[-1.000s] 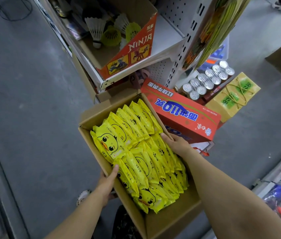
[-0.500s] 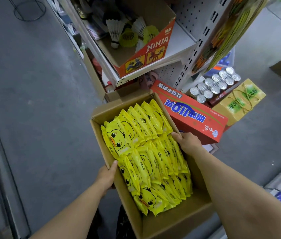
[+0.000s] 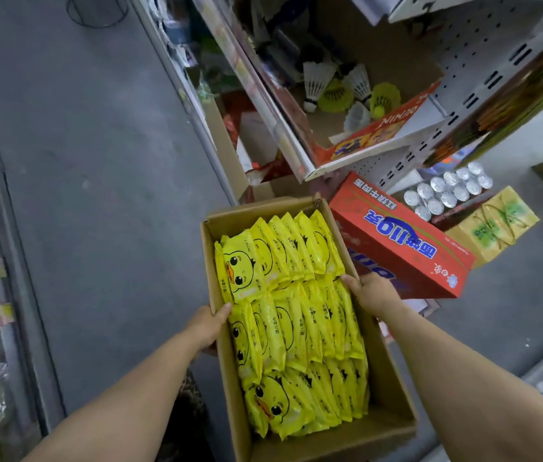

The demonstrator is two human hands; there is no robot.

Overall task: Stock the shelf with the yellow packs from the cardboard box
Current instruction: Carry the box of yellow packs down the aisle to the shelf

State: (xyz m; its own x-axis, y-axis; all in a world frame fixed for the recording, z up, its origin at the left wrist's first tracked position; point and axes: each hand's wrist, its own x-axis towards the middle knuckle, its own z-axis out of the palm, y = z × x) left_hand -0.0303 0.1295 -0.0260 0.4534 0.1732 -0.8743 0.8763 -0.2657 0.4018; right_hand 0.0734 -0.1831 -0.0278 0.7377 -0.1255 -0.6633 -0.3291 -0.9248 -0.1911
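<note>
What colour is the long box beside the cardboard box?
The long box is red with blue lettering, head view.

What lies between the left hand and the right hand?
Head view: the cardboard box of yellow packs; left hand and right hand grip its side walls.

Cardboard box (image 3: 330, 445): open-topped, held above the grey floor (image 3: 96, 161), just in front of the shelf (image 3: 300, 151).
Yellow packs (image 3: 296, 328): duck-faced, standing on edge in three rows, filling most of the box.
Left hand (image 3: 208, 328): grips the box's left wall, thumb hooked over the rim against a pack.
Right hand (image 3: 375, 293): grips the right wall, fingertips over the rim at the packs.
Shelf contents: an open carton holding shuttlecocks (image 3: 316, 78).
Beside the box: a red carton (image 3: 403, 241), with silver-topped cans (image 3: 446, 191) beyond it.
</note>
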